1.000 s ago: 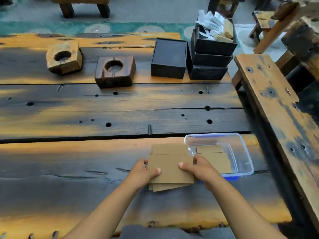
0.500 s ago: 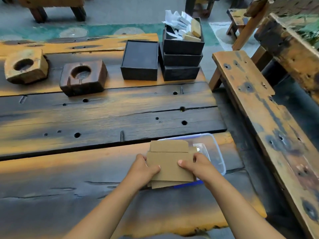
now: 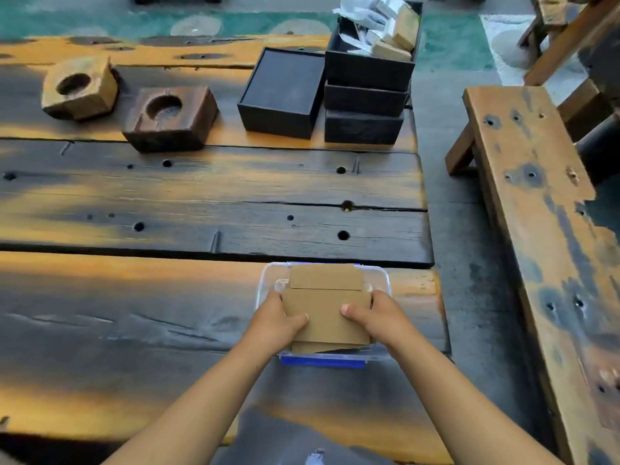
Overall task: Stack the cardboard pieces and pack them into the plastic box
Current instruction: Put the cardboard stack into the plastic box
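Observation:
A stack of brown cardboard pieces (image 3: 327, 310) hangs right over the clear plastic box (image 3: 382, 280), which has a blue clip on its near side and stands at the table's near right corner. My left hand (image 3: 275, 322) grips the stack's left edge, thumb on top. My right hand (image 3: 377, 317) grips the right edge the same way. The stack covers most of the box's inside, so its contents are hidden. Whether the stack rests inside the box or hovers above it is unclear.
Farther back on the wooden table (image 3: 167, 196) stand two wooden blocks with round hollows (image 3: 80, 88) (image 3: 169, 117), a black box (image 3: 280, 94) and stacked black boxes (image 3: 367, 95) holding paper and cardboard scraps. A wooden bench (image 3: 536, 213) runs along the right.
Both hands carried the cardboard stack rightward from the table beside the box to directly over it. The cardboard seen earlier in the box is now covered.

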`<state>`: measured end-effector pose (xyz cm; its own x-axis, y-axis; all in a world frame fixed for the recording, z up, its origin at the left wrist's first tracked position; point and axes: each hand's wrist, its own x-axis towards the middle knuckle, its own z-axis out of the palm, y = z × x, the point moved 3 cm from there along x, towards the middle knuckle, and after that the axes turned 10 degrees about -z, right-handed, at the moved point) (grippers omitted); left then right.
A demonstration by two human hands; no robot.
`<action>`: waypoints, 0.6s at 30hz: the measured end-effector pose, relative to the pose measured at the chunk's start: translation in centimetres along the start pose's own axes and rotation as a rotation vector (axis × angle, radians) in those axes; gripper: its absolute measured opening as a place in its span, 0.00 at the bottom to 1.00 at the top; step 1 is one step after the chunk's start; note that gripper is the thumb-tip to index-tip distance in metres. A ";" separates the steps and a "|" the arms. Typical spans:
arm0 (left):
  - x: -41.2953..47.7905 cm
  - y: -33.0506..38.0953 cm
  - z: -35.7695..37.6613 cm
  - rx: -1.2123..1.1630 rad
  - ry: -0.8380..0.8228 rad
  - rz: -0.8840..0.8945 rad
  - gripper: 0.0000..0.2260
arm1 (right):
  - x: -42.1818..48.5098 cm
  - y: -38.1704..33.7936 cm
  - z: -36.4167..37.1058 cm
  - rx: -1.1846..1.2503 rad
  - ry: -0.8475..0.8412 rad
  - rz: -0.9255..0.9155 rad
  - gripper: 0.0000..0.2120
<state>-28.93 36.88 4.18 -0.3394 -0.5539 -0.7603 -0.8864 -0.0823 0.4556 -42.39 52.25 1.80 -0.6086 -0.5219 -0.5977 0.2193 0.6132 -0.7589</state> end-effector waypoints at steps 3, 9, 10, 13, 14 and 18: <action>0.6 0.4 0.1 0.021 -0.025 -0.001 0.18 | 0.2 0.5 0.6 0.009 -0.003 0.021 0.25; 2.2 0.4 -0.4 0.004 -0.069 -0.012 0.16 | 0.9 0.9 0.9 0.028 0.016 0.030 0.22; 2.4 0.3 -0.5 0.004 -0.084 -0.020 0.17 | 1.0 0.9 1.0 0.027 0.018 0.036 0.21; 2.7 0.1 -0.6 0.047 -0.130 -0.020 0.23 | 1.3 0.9 1.5 -0.007 0.015 0.056 0.25; 2.8 0.0 -0.6 0.055 -0.151 -0.012 0.26 | 1.3 1.0 1.6 -0.025 0.011 0.057 0.26; 3.0 -0.2 -0.4 0.102 -0.203 0.013 0.29 | 1.0 1.4 2.0 -0.073 -0.019 0.071 0.26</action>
<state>-29.69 34.90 1.98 -0.3983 -0.3749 -0.8372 -0.9053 0.0138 0.4245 -41.14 51.45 -0.38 -0.5790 -0.4866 -0.6542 0.2043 0.6902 -0.6942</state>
